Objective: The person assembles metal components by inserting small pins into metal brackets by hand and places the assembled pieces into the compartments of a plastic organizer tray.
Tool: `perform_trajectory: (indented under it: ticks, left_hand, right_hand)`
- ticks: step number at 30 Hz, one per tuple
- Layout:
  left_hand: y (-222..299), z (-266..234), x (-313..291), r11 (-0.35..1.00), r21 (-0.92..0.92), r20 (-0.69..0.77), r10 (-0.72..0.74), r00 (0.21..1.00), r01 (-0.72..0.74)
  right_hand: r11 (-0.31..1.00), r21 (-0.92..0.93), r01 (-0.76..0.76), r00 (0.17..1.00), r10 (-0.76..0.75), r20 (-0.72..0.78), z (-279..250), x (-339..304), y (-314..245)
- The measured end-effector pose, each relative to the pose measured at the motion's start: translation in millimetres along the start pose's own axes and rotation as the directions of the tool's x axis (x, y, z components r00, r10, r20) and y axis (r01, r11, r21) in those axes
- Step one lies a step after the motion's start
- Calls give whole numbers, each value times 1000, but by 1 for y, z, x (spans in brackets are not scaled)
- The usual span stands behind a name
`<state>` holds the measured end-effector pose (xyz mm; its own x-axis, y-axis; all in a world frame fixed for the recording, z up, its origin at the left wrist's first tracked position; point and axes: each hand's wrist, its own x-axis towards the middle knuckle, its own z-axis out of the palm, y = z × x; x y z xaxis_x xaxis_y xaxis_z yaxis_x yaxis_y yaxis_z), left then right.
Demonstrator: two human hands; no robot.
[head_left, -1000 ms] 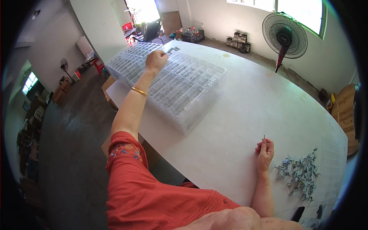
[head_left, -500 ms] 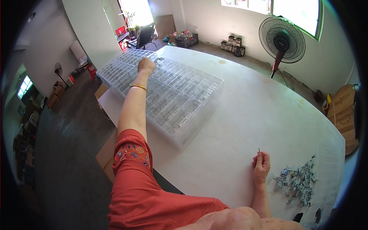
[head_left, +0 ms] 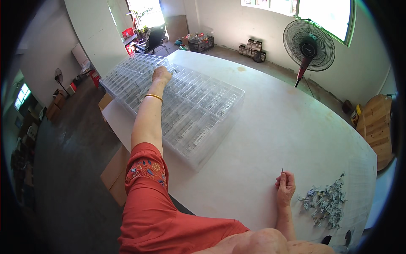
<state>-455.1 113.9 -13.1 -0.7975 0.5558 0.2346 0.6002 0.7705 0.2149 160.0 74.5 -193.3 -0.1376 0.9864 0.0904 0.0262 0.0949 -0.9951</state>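
Observation:
Two clear plastic compartment boxes [head_left: 198,111] lie at the table's far left, stacked at least partly, their cells holding rows of small silvery pieces. My left hand [head_left: 161,74] reaches over the boxes at the far side, its fingers curled down at a cell; whatever they hold is hidden. A gold bangle [head_left: 153,98] circles that wrist. Above the table at the front right, my right hand [head_left: 286,189] pinches a thin, dark metal piece [head_left: 282,170] that sticks up between thumb and finger. Beside it lies a loose heap of small grey metal parts [head_left: 326,203].
The white table [head_left: 253,139] stretches from the boxes to the right. Past its far edge stands a fan [head_left: 308,48]. A round wooden board [head_left: 375,131] leans at the right. Cardboard boxes [head_left: 115,175] sit on the floor to the left.
A small grey piece showing by my left fingertips is now mostly out of sight at the cells. My right hand still pinches its thin piece. The whole view has shifted slightly.

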Motion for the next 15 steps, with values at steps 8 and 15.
perform_trajectory:
  ticks: [8, 15]
  left_hand:
    - [2, 8, 3, 1000, 7, 4, 25, 1000, -25]
    - [4, 3, -12, 999, -9, -4, 38, 999, -38]
  right_hand:
    - [1000, -8, 13, 1000, -13, 26, 3, 5, -2]
    - [1000, -17, 1, 1000, -1, 11, -3, -2, -8]
